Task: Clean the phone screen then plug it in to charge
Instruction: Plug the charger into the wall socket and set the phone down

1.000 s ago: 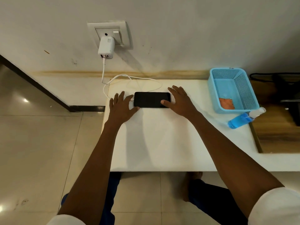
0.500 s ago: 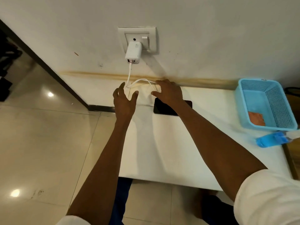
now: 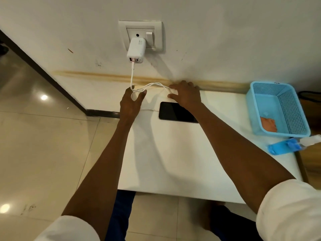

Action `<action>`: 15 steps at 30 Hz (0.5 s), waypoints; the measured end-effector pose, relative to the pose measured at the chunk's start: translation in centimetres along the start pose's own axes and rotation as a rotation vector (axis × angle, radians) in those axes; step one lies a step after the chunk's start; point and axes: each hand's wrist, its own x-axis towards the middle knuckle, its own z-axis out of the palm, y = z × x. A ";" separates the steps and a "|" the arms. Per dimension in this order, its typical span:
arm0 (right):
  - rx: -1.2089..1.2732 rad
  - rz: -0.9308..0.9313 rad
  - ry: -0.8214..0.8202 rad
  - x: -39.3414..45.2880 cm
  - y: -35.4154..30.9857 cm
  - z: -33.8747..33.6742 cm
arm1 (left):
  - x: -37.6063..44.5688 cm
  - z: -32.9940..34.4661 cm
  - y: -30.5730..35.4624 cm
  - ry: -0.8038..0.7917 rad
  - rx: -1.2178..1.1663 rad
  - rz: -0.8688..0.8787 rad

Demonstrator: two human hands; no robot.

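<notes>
I've got my left hand (image 3: 130, 103) at the slack white cable (image 3: 150, 85), fingers curled about a loop. My right hand (image 3: 186, 95) holds the strands too, fingers spread wide. The phone (image 3: 175, 112) lies flat on the white surface (image 3: 173, 153), cable plugged in, just under my right wrist.

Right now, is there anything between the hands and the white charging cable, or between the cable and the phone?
Nothing visible blocks either. The left hand and right hand are already at the loops of the white charging cable near the wall. One strand runs over bare white table to the left end of the phone.
</notes>
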 end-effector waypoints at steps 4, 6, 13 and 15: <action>0.051 0.055 -0.042 -0.2 2.2 0.1 | 0.0 0.2 0.4 -0.131 0.040 0.018; 0.046 0.046 -0.040 -0.4 2.6 0.2 | -0.2 0.5 0.7 -0.134 0.039 0.026; 0.163 0.004 -0.053 -1.3 4.0 0.4 | 0.5 0.8 0.8 0.001 0.049 0.056; 0.234 0.006 -0.032 -1.7 4.5 0.4 | 0.6 0.8 0.9 0.046 0.067 0.067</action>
